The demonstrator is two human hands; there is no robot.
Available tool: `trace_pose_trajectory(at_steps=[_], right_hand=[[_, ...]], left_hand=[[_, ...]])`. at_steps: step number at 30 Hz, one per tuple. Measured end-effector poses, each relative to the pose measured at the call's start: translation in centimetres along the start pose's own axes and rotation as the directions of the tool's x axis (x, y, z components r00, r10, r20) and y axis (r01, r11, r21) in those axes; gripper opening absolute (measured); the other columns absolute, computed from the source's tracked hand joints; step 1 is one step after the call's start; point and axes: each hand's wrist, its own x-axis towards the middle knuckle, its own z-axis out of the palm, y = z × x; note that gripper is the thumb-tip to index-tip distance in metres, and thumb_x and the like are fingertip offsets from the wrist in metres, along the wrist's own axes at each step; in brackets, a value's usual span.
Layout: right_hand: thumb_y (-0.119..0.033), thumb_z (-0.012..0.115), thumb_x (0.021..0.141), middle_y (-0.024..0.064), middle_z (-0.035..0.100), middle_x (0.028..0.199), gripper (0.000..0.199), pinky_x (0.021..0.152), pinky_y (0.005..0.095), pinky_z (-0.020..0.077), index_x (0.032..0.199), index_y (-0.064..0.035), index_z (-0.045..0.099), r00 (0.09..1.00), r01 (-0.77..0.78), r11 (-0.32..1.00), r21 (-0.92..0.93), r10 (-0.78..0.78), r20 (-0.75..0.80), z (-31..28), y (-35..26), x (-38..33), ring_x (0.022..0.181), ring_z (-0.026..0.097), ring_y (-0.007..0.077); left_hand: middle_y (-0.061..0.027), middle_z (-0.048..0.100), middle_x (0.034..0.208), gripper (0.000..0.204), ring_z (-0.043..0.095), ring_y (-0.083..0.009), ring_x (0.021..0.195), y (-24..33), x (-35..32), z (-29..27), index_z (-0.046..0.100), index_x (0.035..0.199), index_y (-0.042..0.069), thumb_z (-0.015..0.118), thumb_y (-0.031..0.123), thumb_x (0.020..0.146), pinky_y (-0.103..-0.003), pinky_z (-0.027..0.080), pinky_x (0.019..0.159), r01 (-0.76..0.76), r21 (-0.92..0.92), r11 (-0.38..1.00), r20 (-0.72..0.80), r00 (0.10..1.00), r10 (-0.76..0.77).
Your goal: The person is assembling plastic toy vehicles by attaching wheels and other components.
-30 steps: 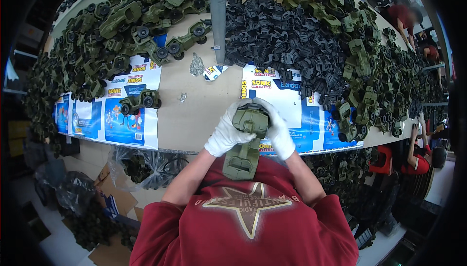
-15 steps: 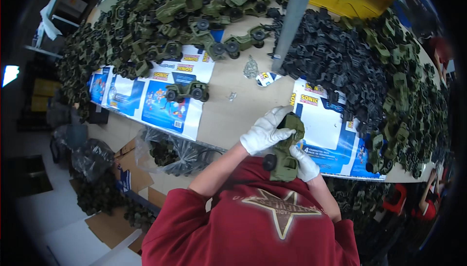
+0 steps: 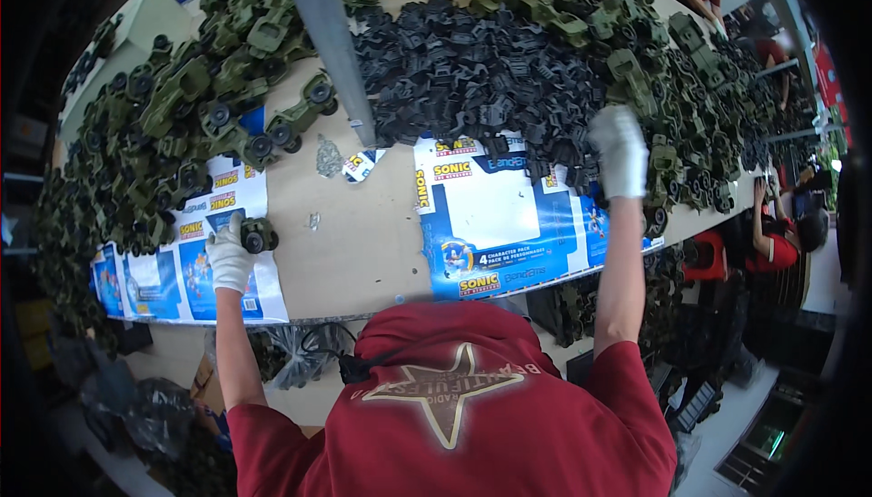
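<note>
Gloves white on both our hands. Left hand point(image 3: 229, 261) out at 9 o'clock, fingers closed round small olive toy truck point(image 3: 257, 235) resting on blue printed card point(image 3: 195, 261), truck just right of palm. Right hand point(image 3: 620, 154) stretched to 2 o'clock, fingers curled down at edge of black parts heap point(image 3: 481, 70); whether it pinches anything, we cannot tell. Green truck pile point(image 3: 182, 106) at 10 o'clock. Second blue card point(image 3: 509, 233) between our arms, on tabletop point(image 3: 363, 233).

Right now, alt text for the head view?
A person in a red shirt spreads both white-gloved hands over a tan table: the left hand grips a small olive-green toy truck on a blue printed card sheet, the right hand reaches into a pile of black plastic parts.
</note>
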Motion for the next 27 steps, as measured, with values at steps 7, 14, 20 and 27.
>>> trace_pose_trajectory(at_steps=[7,14,20,27], right_hand=[[-0.034,0.076,0.081,0.0166,0.068,0.117,0.052,0.089,0.0354,0.0513,0.121,-0.0051,0.061,0.927,-0.369,0.326,-0.87,0.071,-0.367,2.2,14.4,-5.6,0.107,0.067,0.0286],[0.006,0.058,0.085,0.0097,0.066,0.098,0.035,0.074,0.0337,0.0518,0.118,-0.0018,0.06,0.997,-0.013,0.824,-0.567,-0.032,-0.069,1.2,19.9,-8.3,0.084,0.065,0.0204],[0.005,0.055,0.083,0.0171,0.062,0.108,0.033,0.083,0.0375,0.0526,0.111,-0.0089,0.064,0.966,0.23,0.413,-0.881,0.012,0.258,3.0,15.2,-13.8,0.091,0.065,0.03],[-0.047,0.072,0.077,0.0201,0.055,0.131,0.072,0.087,0.0418,0.0521,0.135,-0.0094,0.05,0.97,0.178,0.368,-0.913,0.093,0.226,7.1,10.6,-13.4,0.102,0.064,0.0343]], left_hand=[[-0.0097,0.065,0.081,0.044,0.065,-0.0293,0.067,9.6,-3.8,-0.3,0.058,0.096,0.012,0.073,0.046,0.073,-0.044,0.048,0.06,-0.02,-0.017,1.0,-0.264,0.964,0.015],[-0.0207,0.053,0.119,0.103,0.058,-0.0361,0.105,24.9,-9.8,-2.3,0.036,0.142,0.005,0.085,0.043,0.06,-0.043,0.05,0.088,-0.26,-0.438,0.861,-0.046,0.963,0.267],[-0.0252,0.05,0.132,0.122,0.053,-0.0401,0.118,23.3,-7.8,-0.8,0.031,0.148,0.002,0.091,0.043,0.05,-0.04,0.047,0.099,-0.121,-0.525,0.843,0.232,0.932,0.278],[-0.0284,0.058,0.123,0.107,0.061,-0.0399,0.109,24.4,-10.0,-2.2,0.029,0.15,0.01,0.084,0.037,0.063,-0.041,0.049,0.094,-0.148,-0.66,0.737,0.305,0.843,0.443]])
